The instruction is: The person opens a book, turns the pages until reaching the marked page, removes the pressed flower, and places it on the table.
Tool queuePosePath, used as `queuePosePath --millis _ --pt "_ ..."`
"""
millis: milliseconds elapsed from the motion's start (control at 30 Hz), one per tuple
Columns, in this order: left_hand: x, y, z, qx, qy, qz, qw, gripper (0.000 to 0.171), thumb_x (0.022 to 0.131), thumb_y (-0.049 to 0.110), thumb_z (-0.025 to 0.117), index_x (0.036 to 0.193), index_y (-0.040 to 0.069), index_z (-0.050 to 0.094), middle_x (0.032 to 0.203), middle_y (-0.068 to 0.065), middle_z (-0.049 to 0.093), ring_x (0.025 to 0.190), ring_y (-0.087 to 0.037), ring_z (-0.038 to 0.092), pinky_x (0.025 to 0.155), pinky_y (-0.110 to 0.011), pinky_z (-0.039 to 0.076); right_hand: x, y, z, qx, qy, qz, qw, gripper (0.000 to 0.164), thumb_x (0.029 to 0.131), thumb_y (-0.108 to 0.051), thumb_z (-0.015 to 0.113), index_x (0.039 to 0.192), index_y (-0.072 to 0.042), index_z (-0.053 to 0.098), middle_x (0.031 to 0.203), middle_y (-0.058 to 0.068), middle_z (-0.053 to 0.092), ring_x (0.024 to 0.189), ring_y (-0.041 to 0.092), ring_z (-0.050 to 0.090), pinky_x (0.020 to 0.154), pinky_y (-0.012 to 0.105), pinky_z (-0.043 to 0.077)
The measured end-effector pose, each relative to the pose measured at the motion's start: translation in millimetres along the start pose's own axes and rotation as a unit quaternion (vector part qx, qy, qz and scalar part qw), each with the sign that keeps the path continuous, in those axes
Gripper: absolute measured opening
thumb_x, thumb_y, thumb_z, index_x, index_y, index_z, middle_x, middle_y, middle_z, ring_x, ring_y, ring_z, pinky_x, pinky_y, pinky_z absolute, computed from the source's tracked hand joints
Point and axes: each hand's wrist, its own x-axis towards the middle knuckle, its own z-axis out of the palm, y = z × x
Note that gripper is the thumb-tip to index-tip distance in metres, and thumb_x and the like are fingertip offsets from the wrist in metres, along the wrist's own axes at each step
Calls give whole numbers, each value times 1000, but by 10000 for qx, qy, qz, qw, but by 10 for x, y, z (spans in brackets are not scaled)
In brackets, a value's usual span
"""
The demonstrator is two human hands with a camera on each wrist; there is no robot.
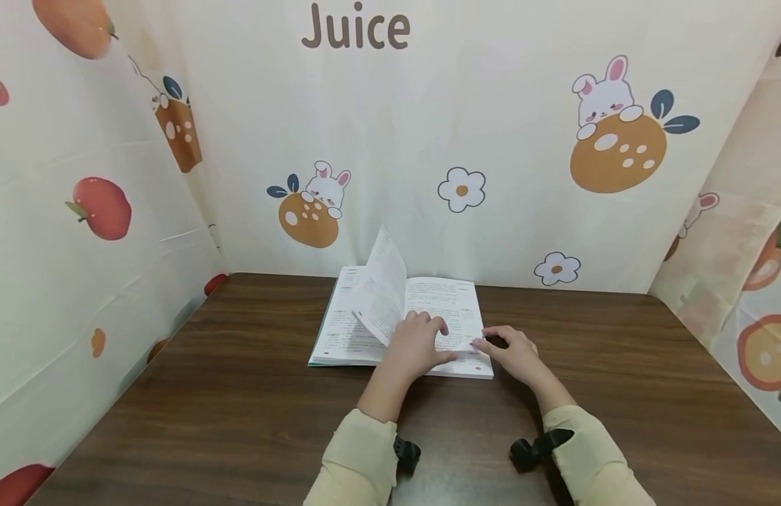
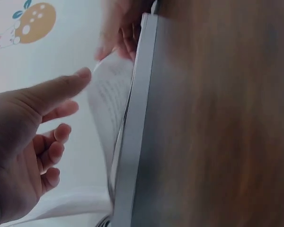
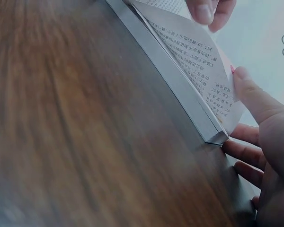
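Note:
A thick open book (image 1: 339,344) lies at the far side of the table, its pages covered in print. One loose page (image 1: 385,281) stands up near the spine and leans left. Over the right-hand page my left hand (image 1: 415,344) hovers with thumb and fingers spread apart, gripping nothing. At the book's right edge my right hand (image 1: 513,355) pinches a page. In the right wrist view that page (image 3: 194,52) curves up off the block, with the thumb (image 3: 251,90) on its face and the fingers behind. The left hand (image 2: 33,127) shows beside the raised page in the left wrist view.
The brown wooden table (image 1: 238,422) runs up to a white printed curtain (image 1: 510,140) right behind the book. More of this curtain hangs on the left and right sides. A black camera strap (image 1: 542,450) sits on each wrist.

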Motion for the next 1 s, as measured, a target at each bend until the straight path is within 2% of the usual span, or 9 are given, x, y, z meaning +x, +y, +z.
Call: queuePosePath --millis 167,467,800,900,1000 --pt "-1 43 49 47 20 -79 10000 38 74 51 71 96 21 64 87 2 54 82 -17 46 71 -30 39 5 -7 -2 37 16 36 10000 63 84 -58 55 121 -7 56 133 22 43 124 40 29 98 61 10" --pt "9 83 122 -123 43 -256 9996 32 75 45 73 92 21 62 86 2 52 85 -18 45 74 -32 37 -6 -15 -1 100 86 -25 9999 61 84 -57 56 119 -7 58 130 20 47 122 39 31 98 60 11" --pt "25 89 232 55 85 -214 9997 25 77 44 71 85 22 60 81 4 49 81 -17 43 71 -30 36 -5 -8 -2 117 62 3 9999 61 84 -57 55 119 -7 58 131 20 46 124 38 30 98 60 10" --pt "28 89 242 112 167 -247 9995 20 80 41 68 84 22 62 81 4 50 81 -17 44 71 -31 36 -1 -13 -6 116 48 3 9999 62 85 -58 53 121 -7 56 131 20 46 123 38 30 98 60 11" --pt "31 92 242 206 246 -268 9991 16 82 39 66 85 23 65 83 3 53 82 -17 45 71 -31 37 4 -18 -12 275 131 53 9995 63 90 -57 43 129 -7 49 130 19 48 123 38 32 98 60 12"
